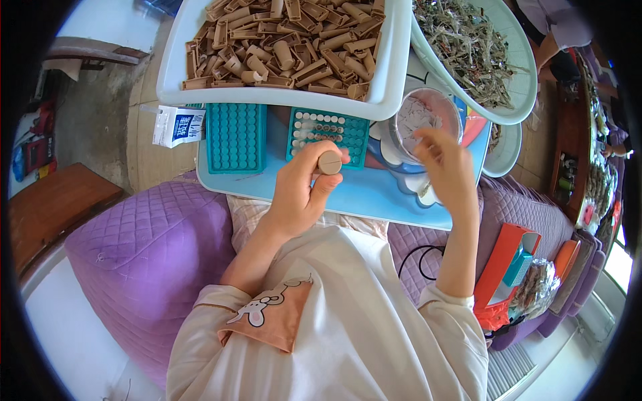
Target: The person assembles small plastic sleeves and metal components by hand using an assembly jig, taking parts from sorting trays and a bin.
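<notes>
My left hand [294,187] is closed round a brown cylindrical tube [329,162], its round end facing up with a thin line across it. Over the right side of the table, my right hand [449,167] hangs at the near rim of a round tub [397,137] with white paper-like pieces in it. The fingers of that hand are curled in and slightly blurred; whatever they may pinch is hidden. Just beyond my left hand lies a teal tray [359,144] with white round pieces in some of its holes. A second teal tray [235,137] sits to its left.
A large white bin [394,60] full of brown half-tube pieces stands at the far side. To its right is a pale green basket [525,100] of shredded-looking material. A white-and-blue packet [179,125] lies at the table's left edge. Purple quilted seating [154,247] flanks me.
</notes>
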Tool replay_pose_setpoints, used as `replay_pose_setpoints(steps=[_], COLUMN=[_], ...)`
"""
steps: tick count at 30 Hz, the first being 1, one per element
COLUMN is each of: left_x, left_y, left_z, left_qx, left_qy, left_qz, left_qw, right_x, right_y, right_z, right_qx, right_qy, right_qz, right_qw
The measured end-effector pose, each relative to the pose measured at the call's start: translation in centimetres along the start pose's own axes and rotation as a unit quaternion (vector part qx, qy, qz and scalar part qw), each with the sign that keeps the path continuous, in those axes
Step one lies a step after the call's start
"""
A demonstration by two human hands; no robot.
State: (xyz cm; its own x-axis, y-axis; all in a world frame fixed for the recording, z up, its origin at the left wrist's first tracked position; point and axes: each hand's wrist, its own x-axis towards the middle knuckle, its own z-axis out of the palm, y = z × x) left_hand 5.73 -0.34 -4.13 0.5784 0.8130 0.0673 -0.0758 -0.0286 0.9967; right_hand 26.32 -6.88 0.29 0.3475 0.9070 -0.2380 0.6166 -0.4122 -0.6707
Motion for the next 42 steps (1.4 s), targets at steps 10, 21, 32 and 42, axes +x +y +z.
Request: replay_pose_setpoints(steps=[10,21,32,42], left_x=[0.6,0.2,-0.1,-0.1], left_y=[2.1,3.4,4.7,5.2], left_z=[-1.2,-0.3,0.8,2.2], left_qx=[0.126,-0.637,-0.570,-0.565], left_qy=[-0.020,-0.081,-0.148,-0.122], left_qz=[0.066,-0.315,-0.322,-0.367], left_qw=[0.990,0.699,0.741,0.729], right_x=[5.2,-0.6,-2.5,-3.0], right_y=[4.8,-5.3,-8.0,-6.9], right_z=[1.9,-0.9,-0.8,0.1], right_qx=[-0.330,0.016,-0.010,0.010], right_qy=[0.087,0.120,0.037,0.053], right_qz=[-0.096,-0.213,-0.268,-0.243], right_qw=[0.935,0.970,0.963,0.968])
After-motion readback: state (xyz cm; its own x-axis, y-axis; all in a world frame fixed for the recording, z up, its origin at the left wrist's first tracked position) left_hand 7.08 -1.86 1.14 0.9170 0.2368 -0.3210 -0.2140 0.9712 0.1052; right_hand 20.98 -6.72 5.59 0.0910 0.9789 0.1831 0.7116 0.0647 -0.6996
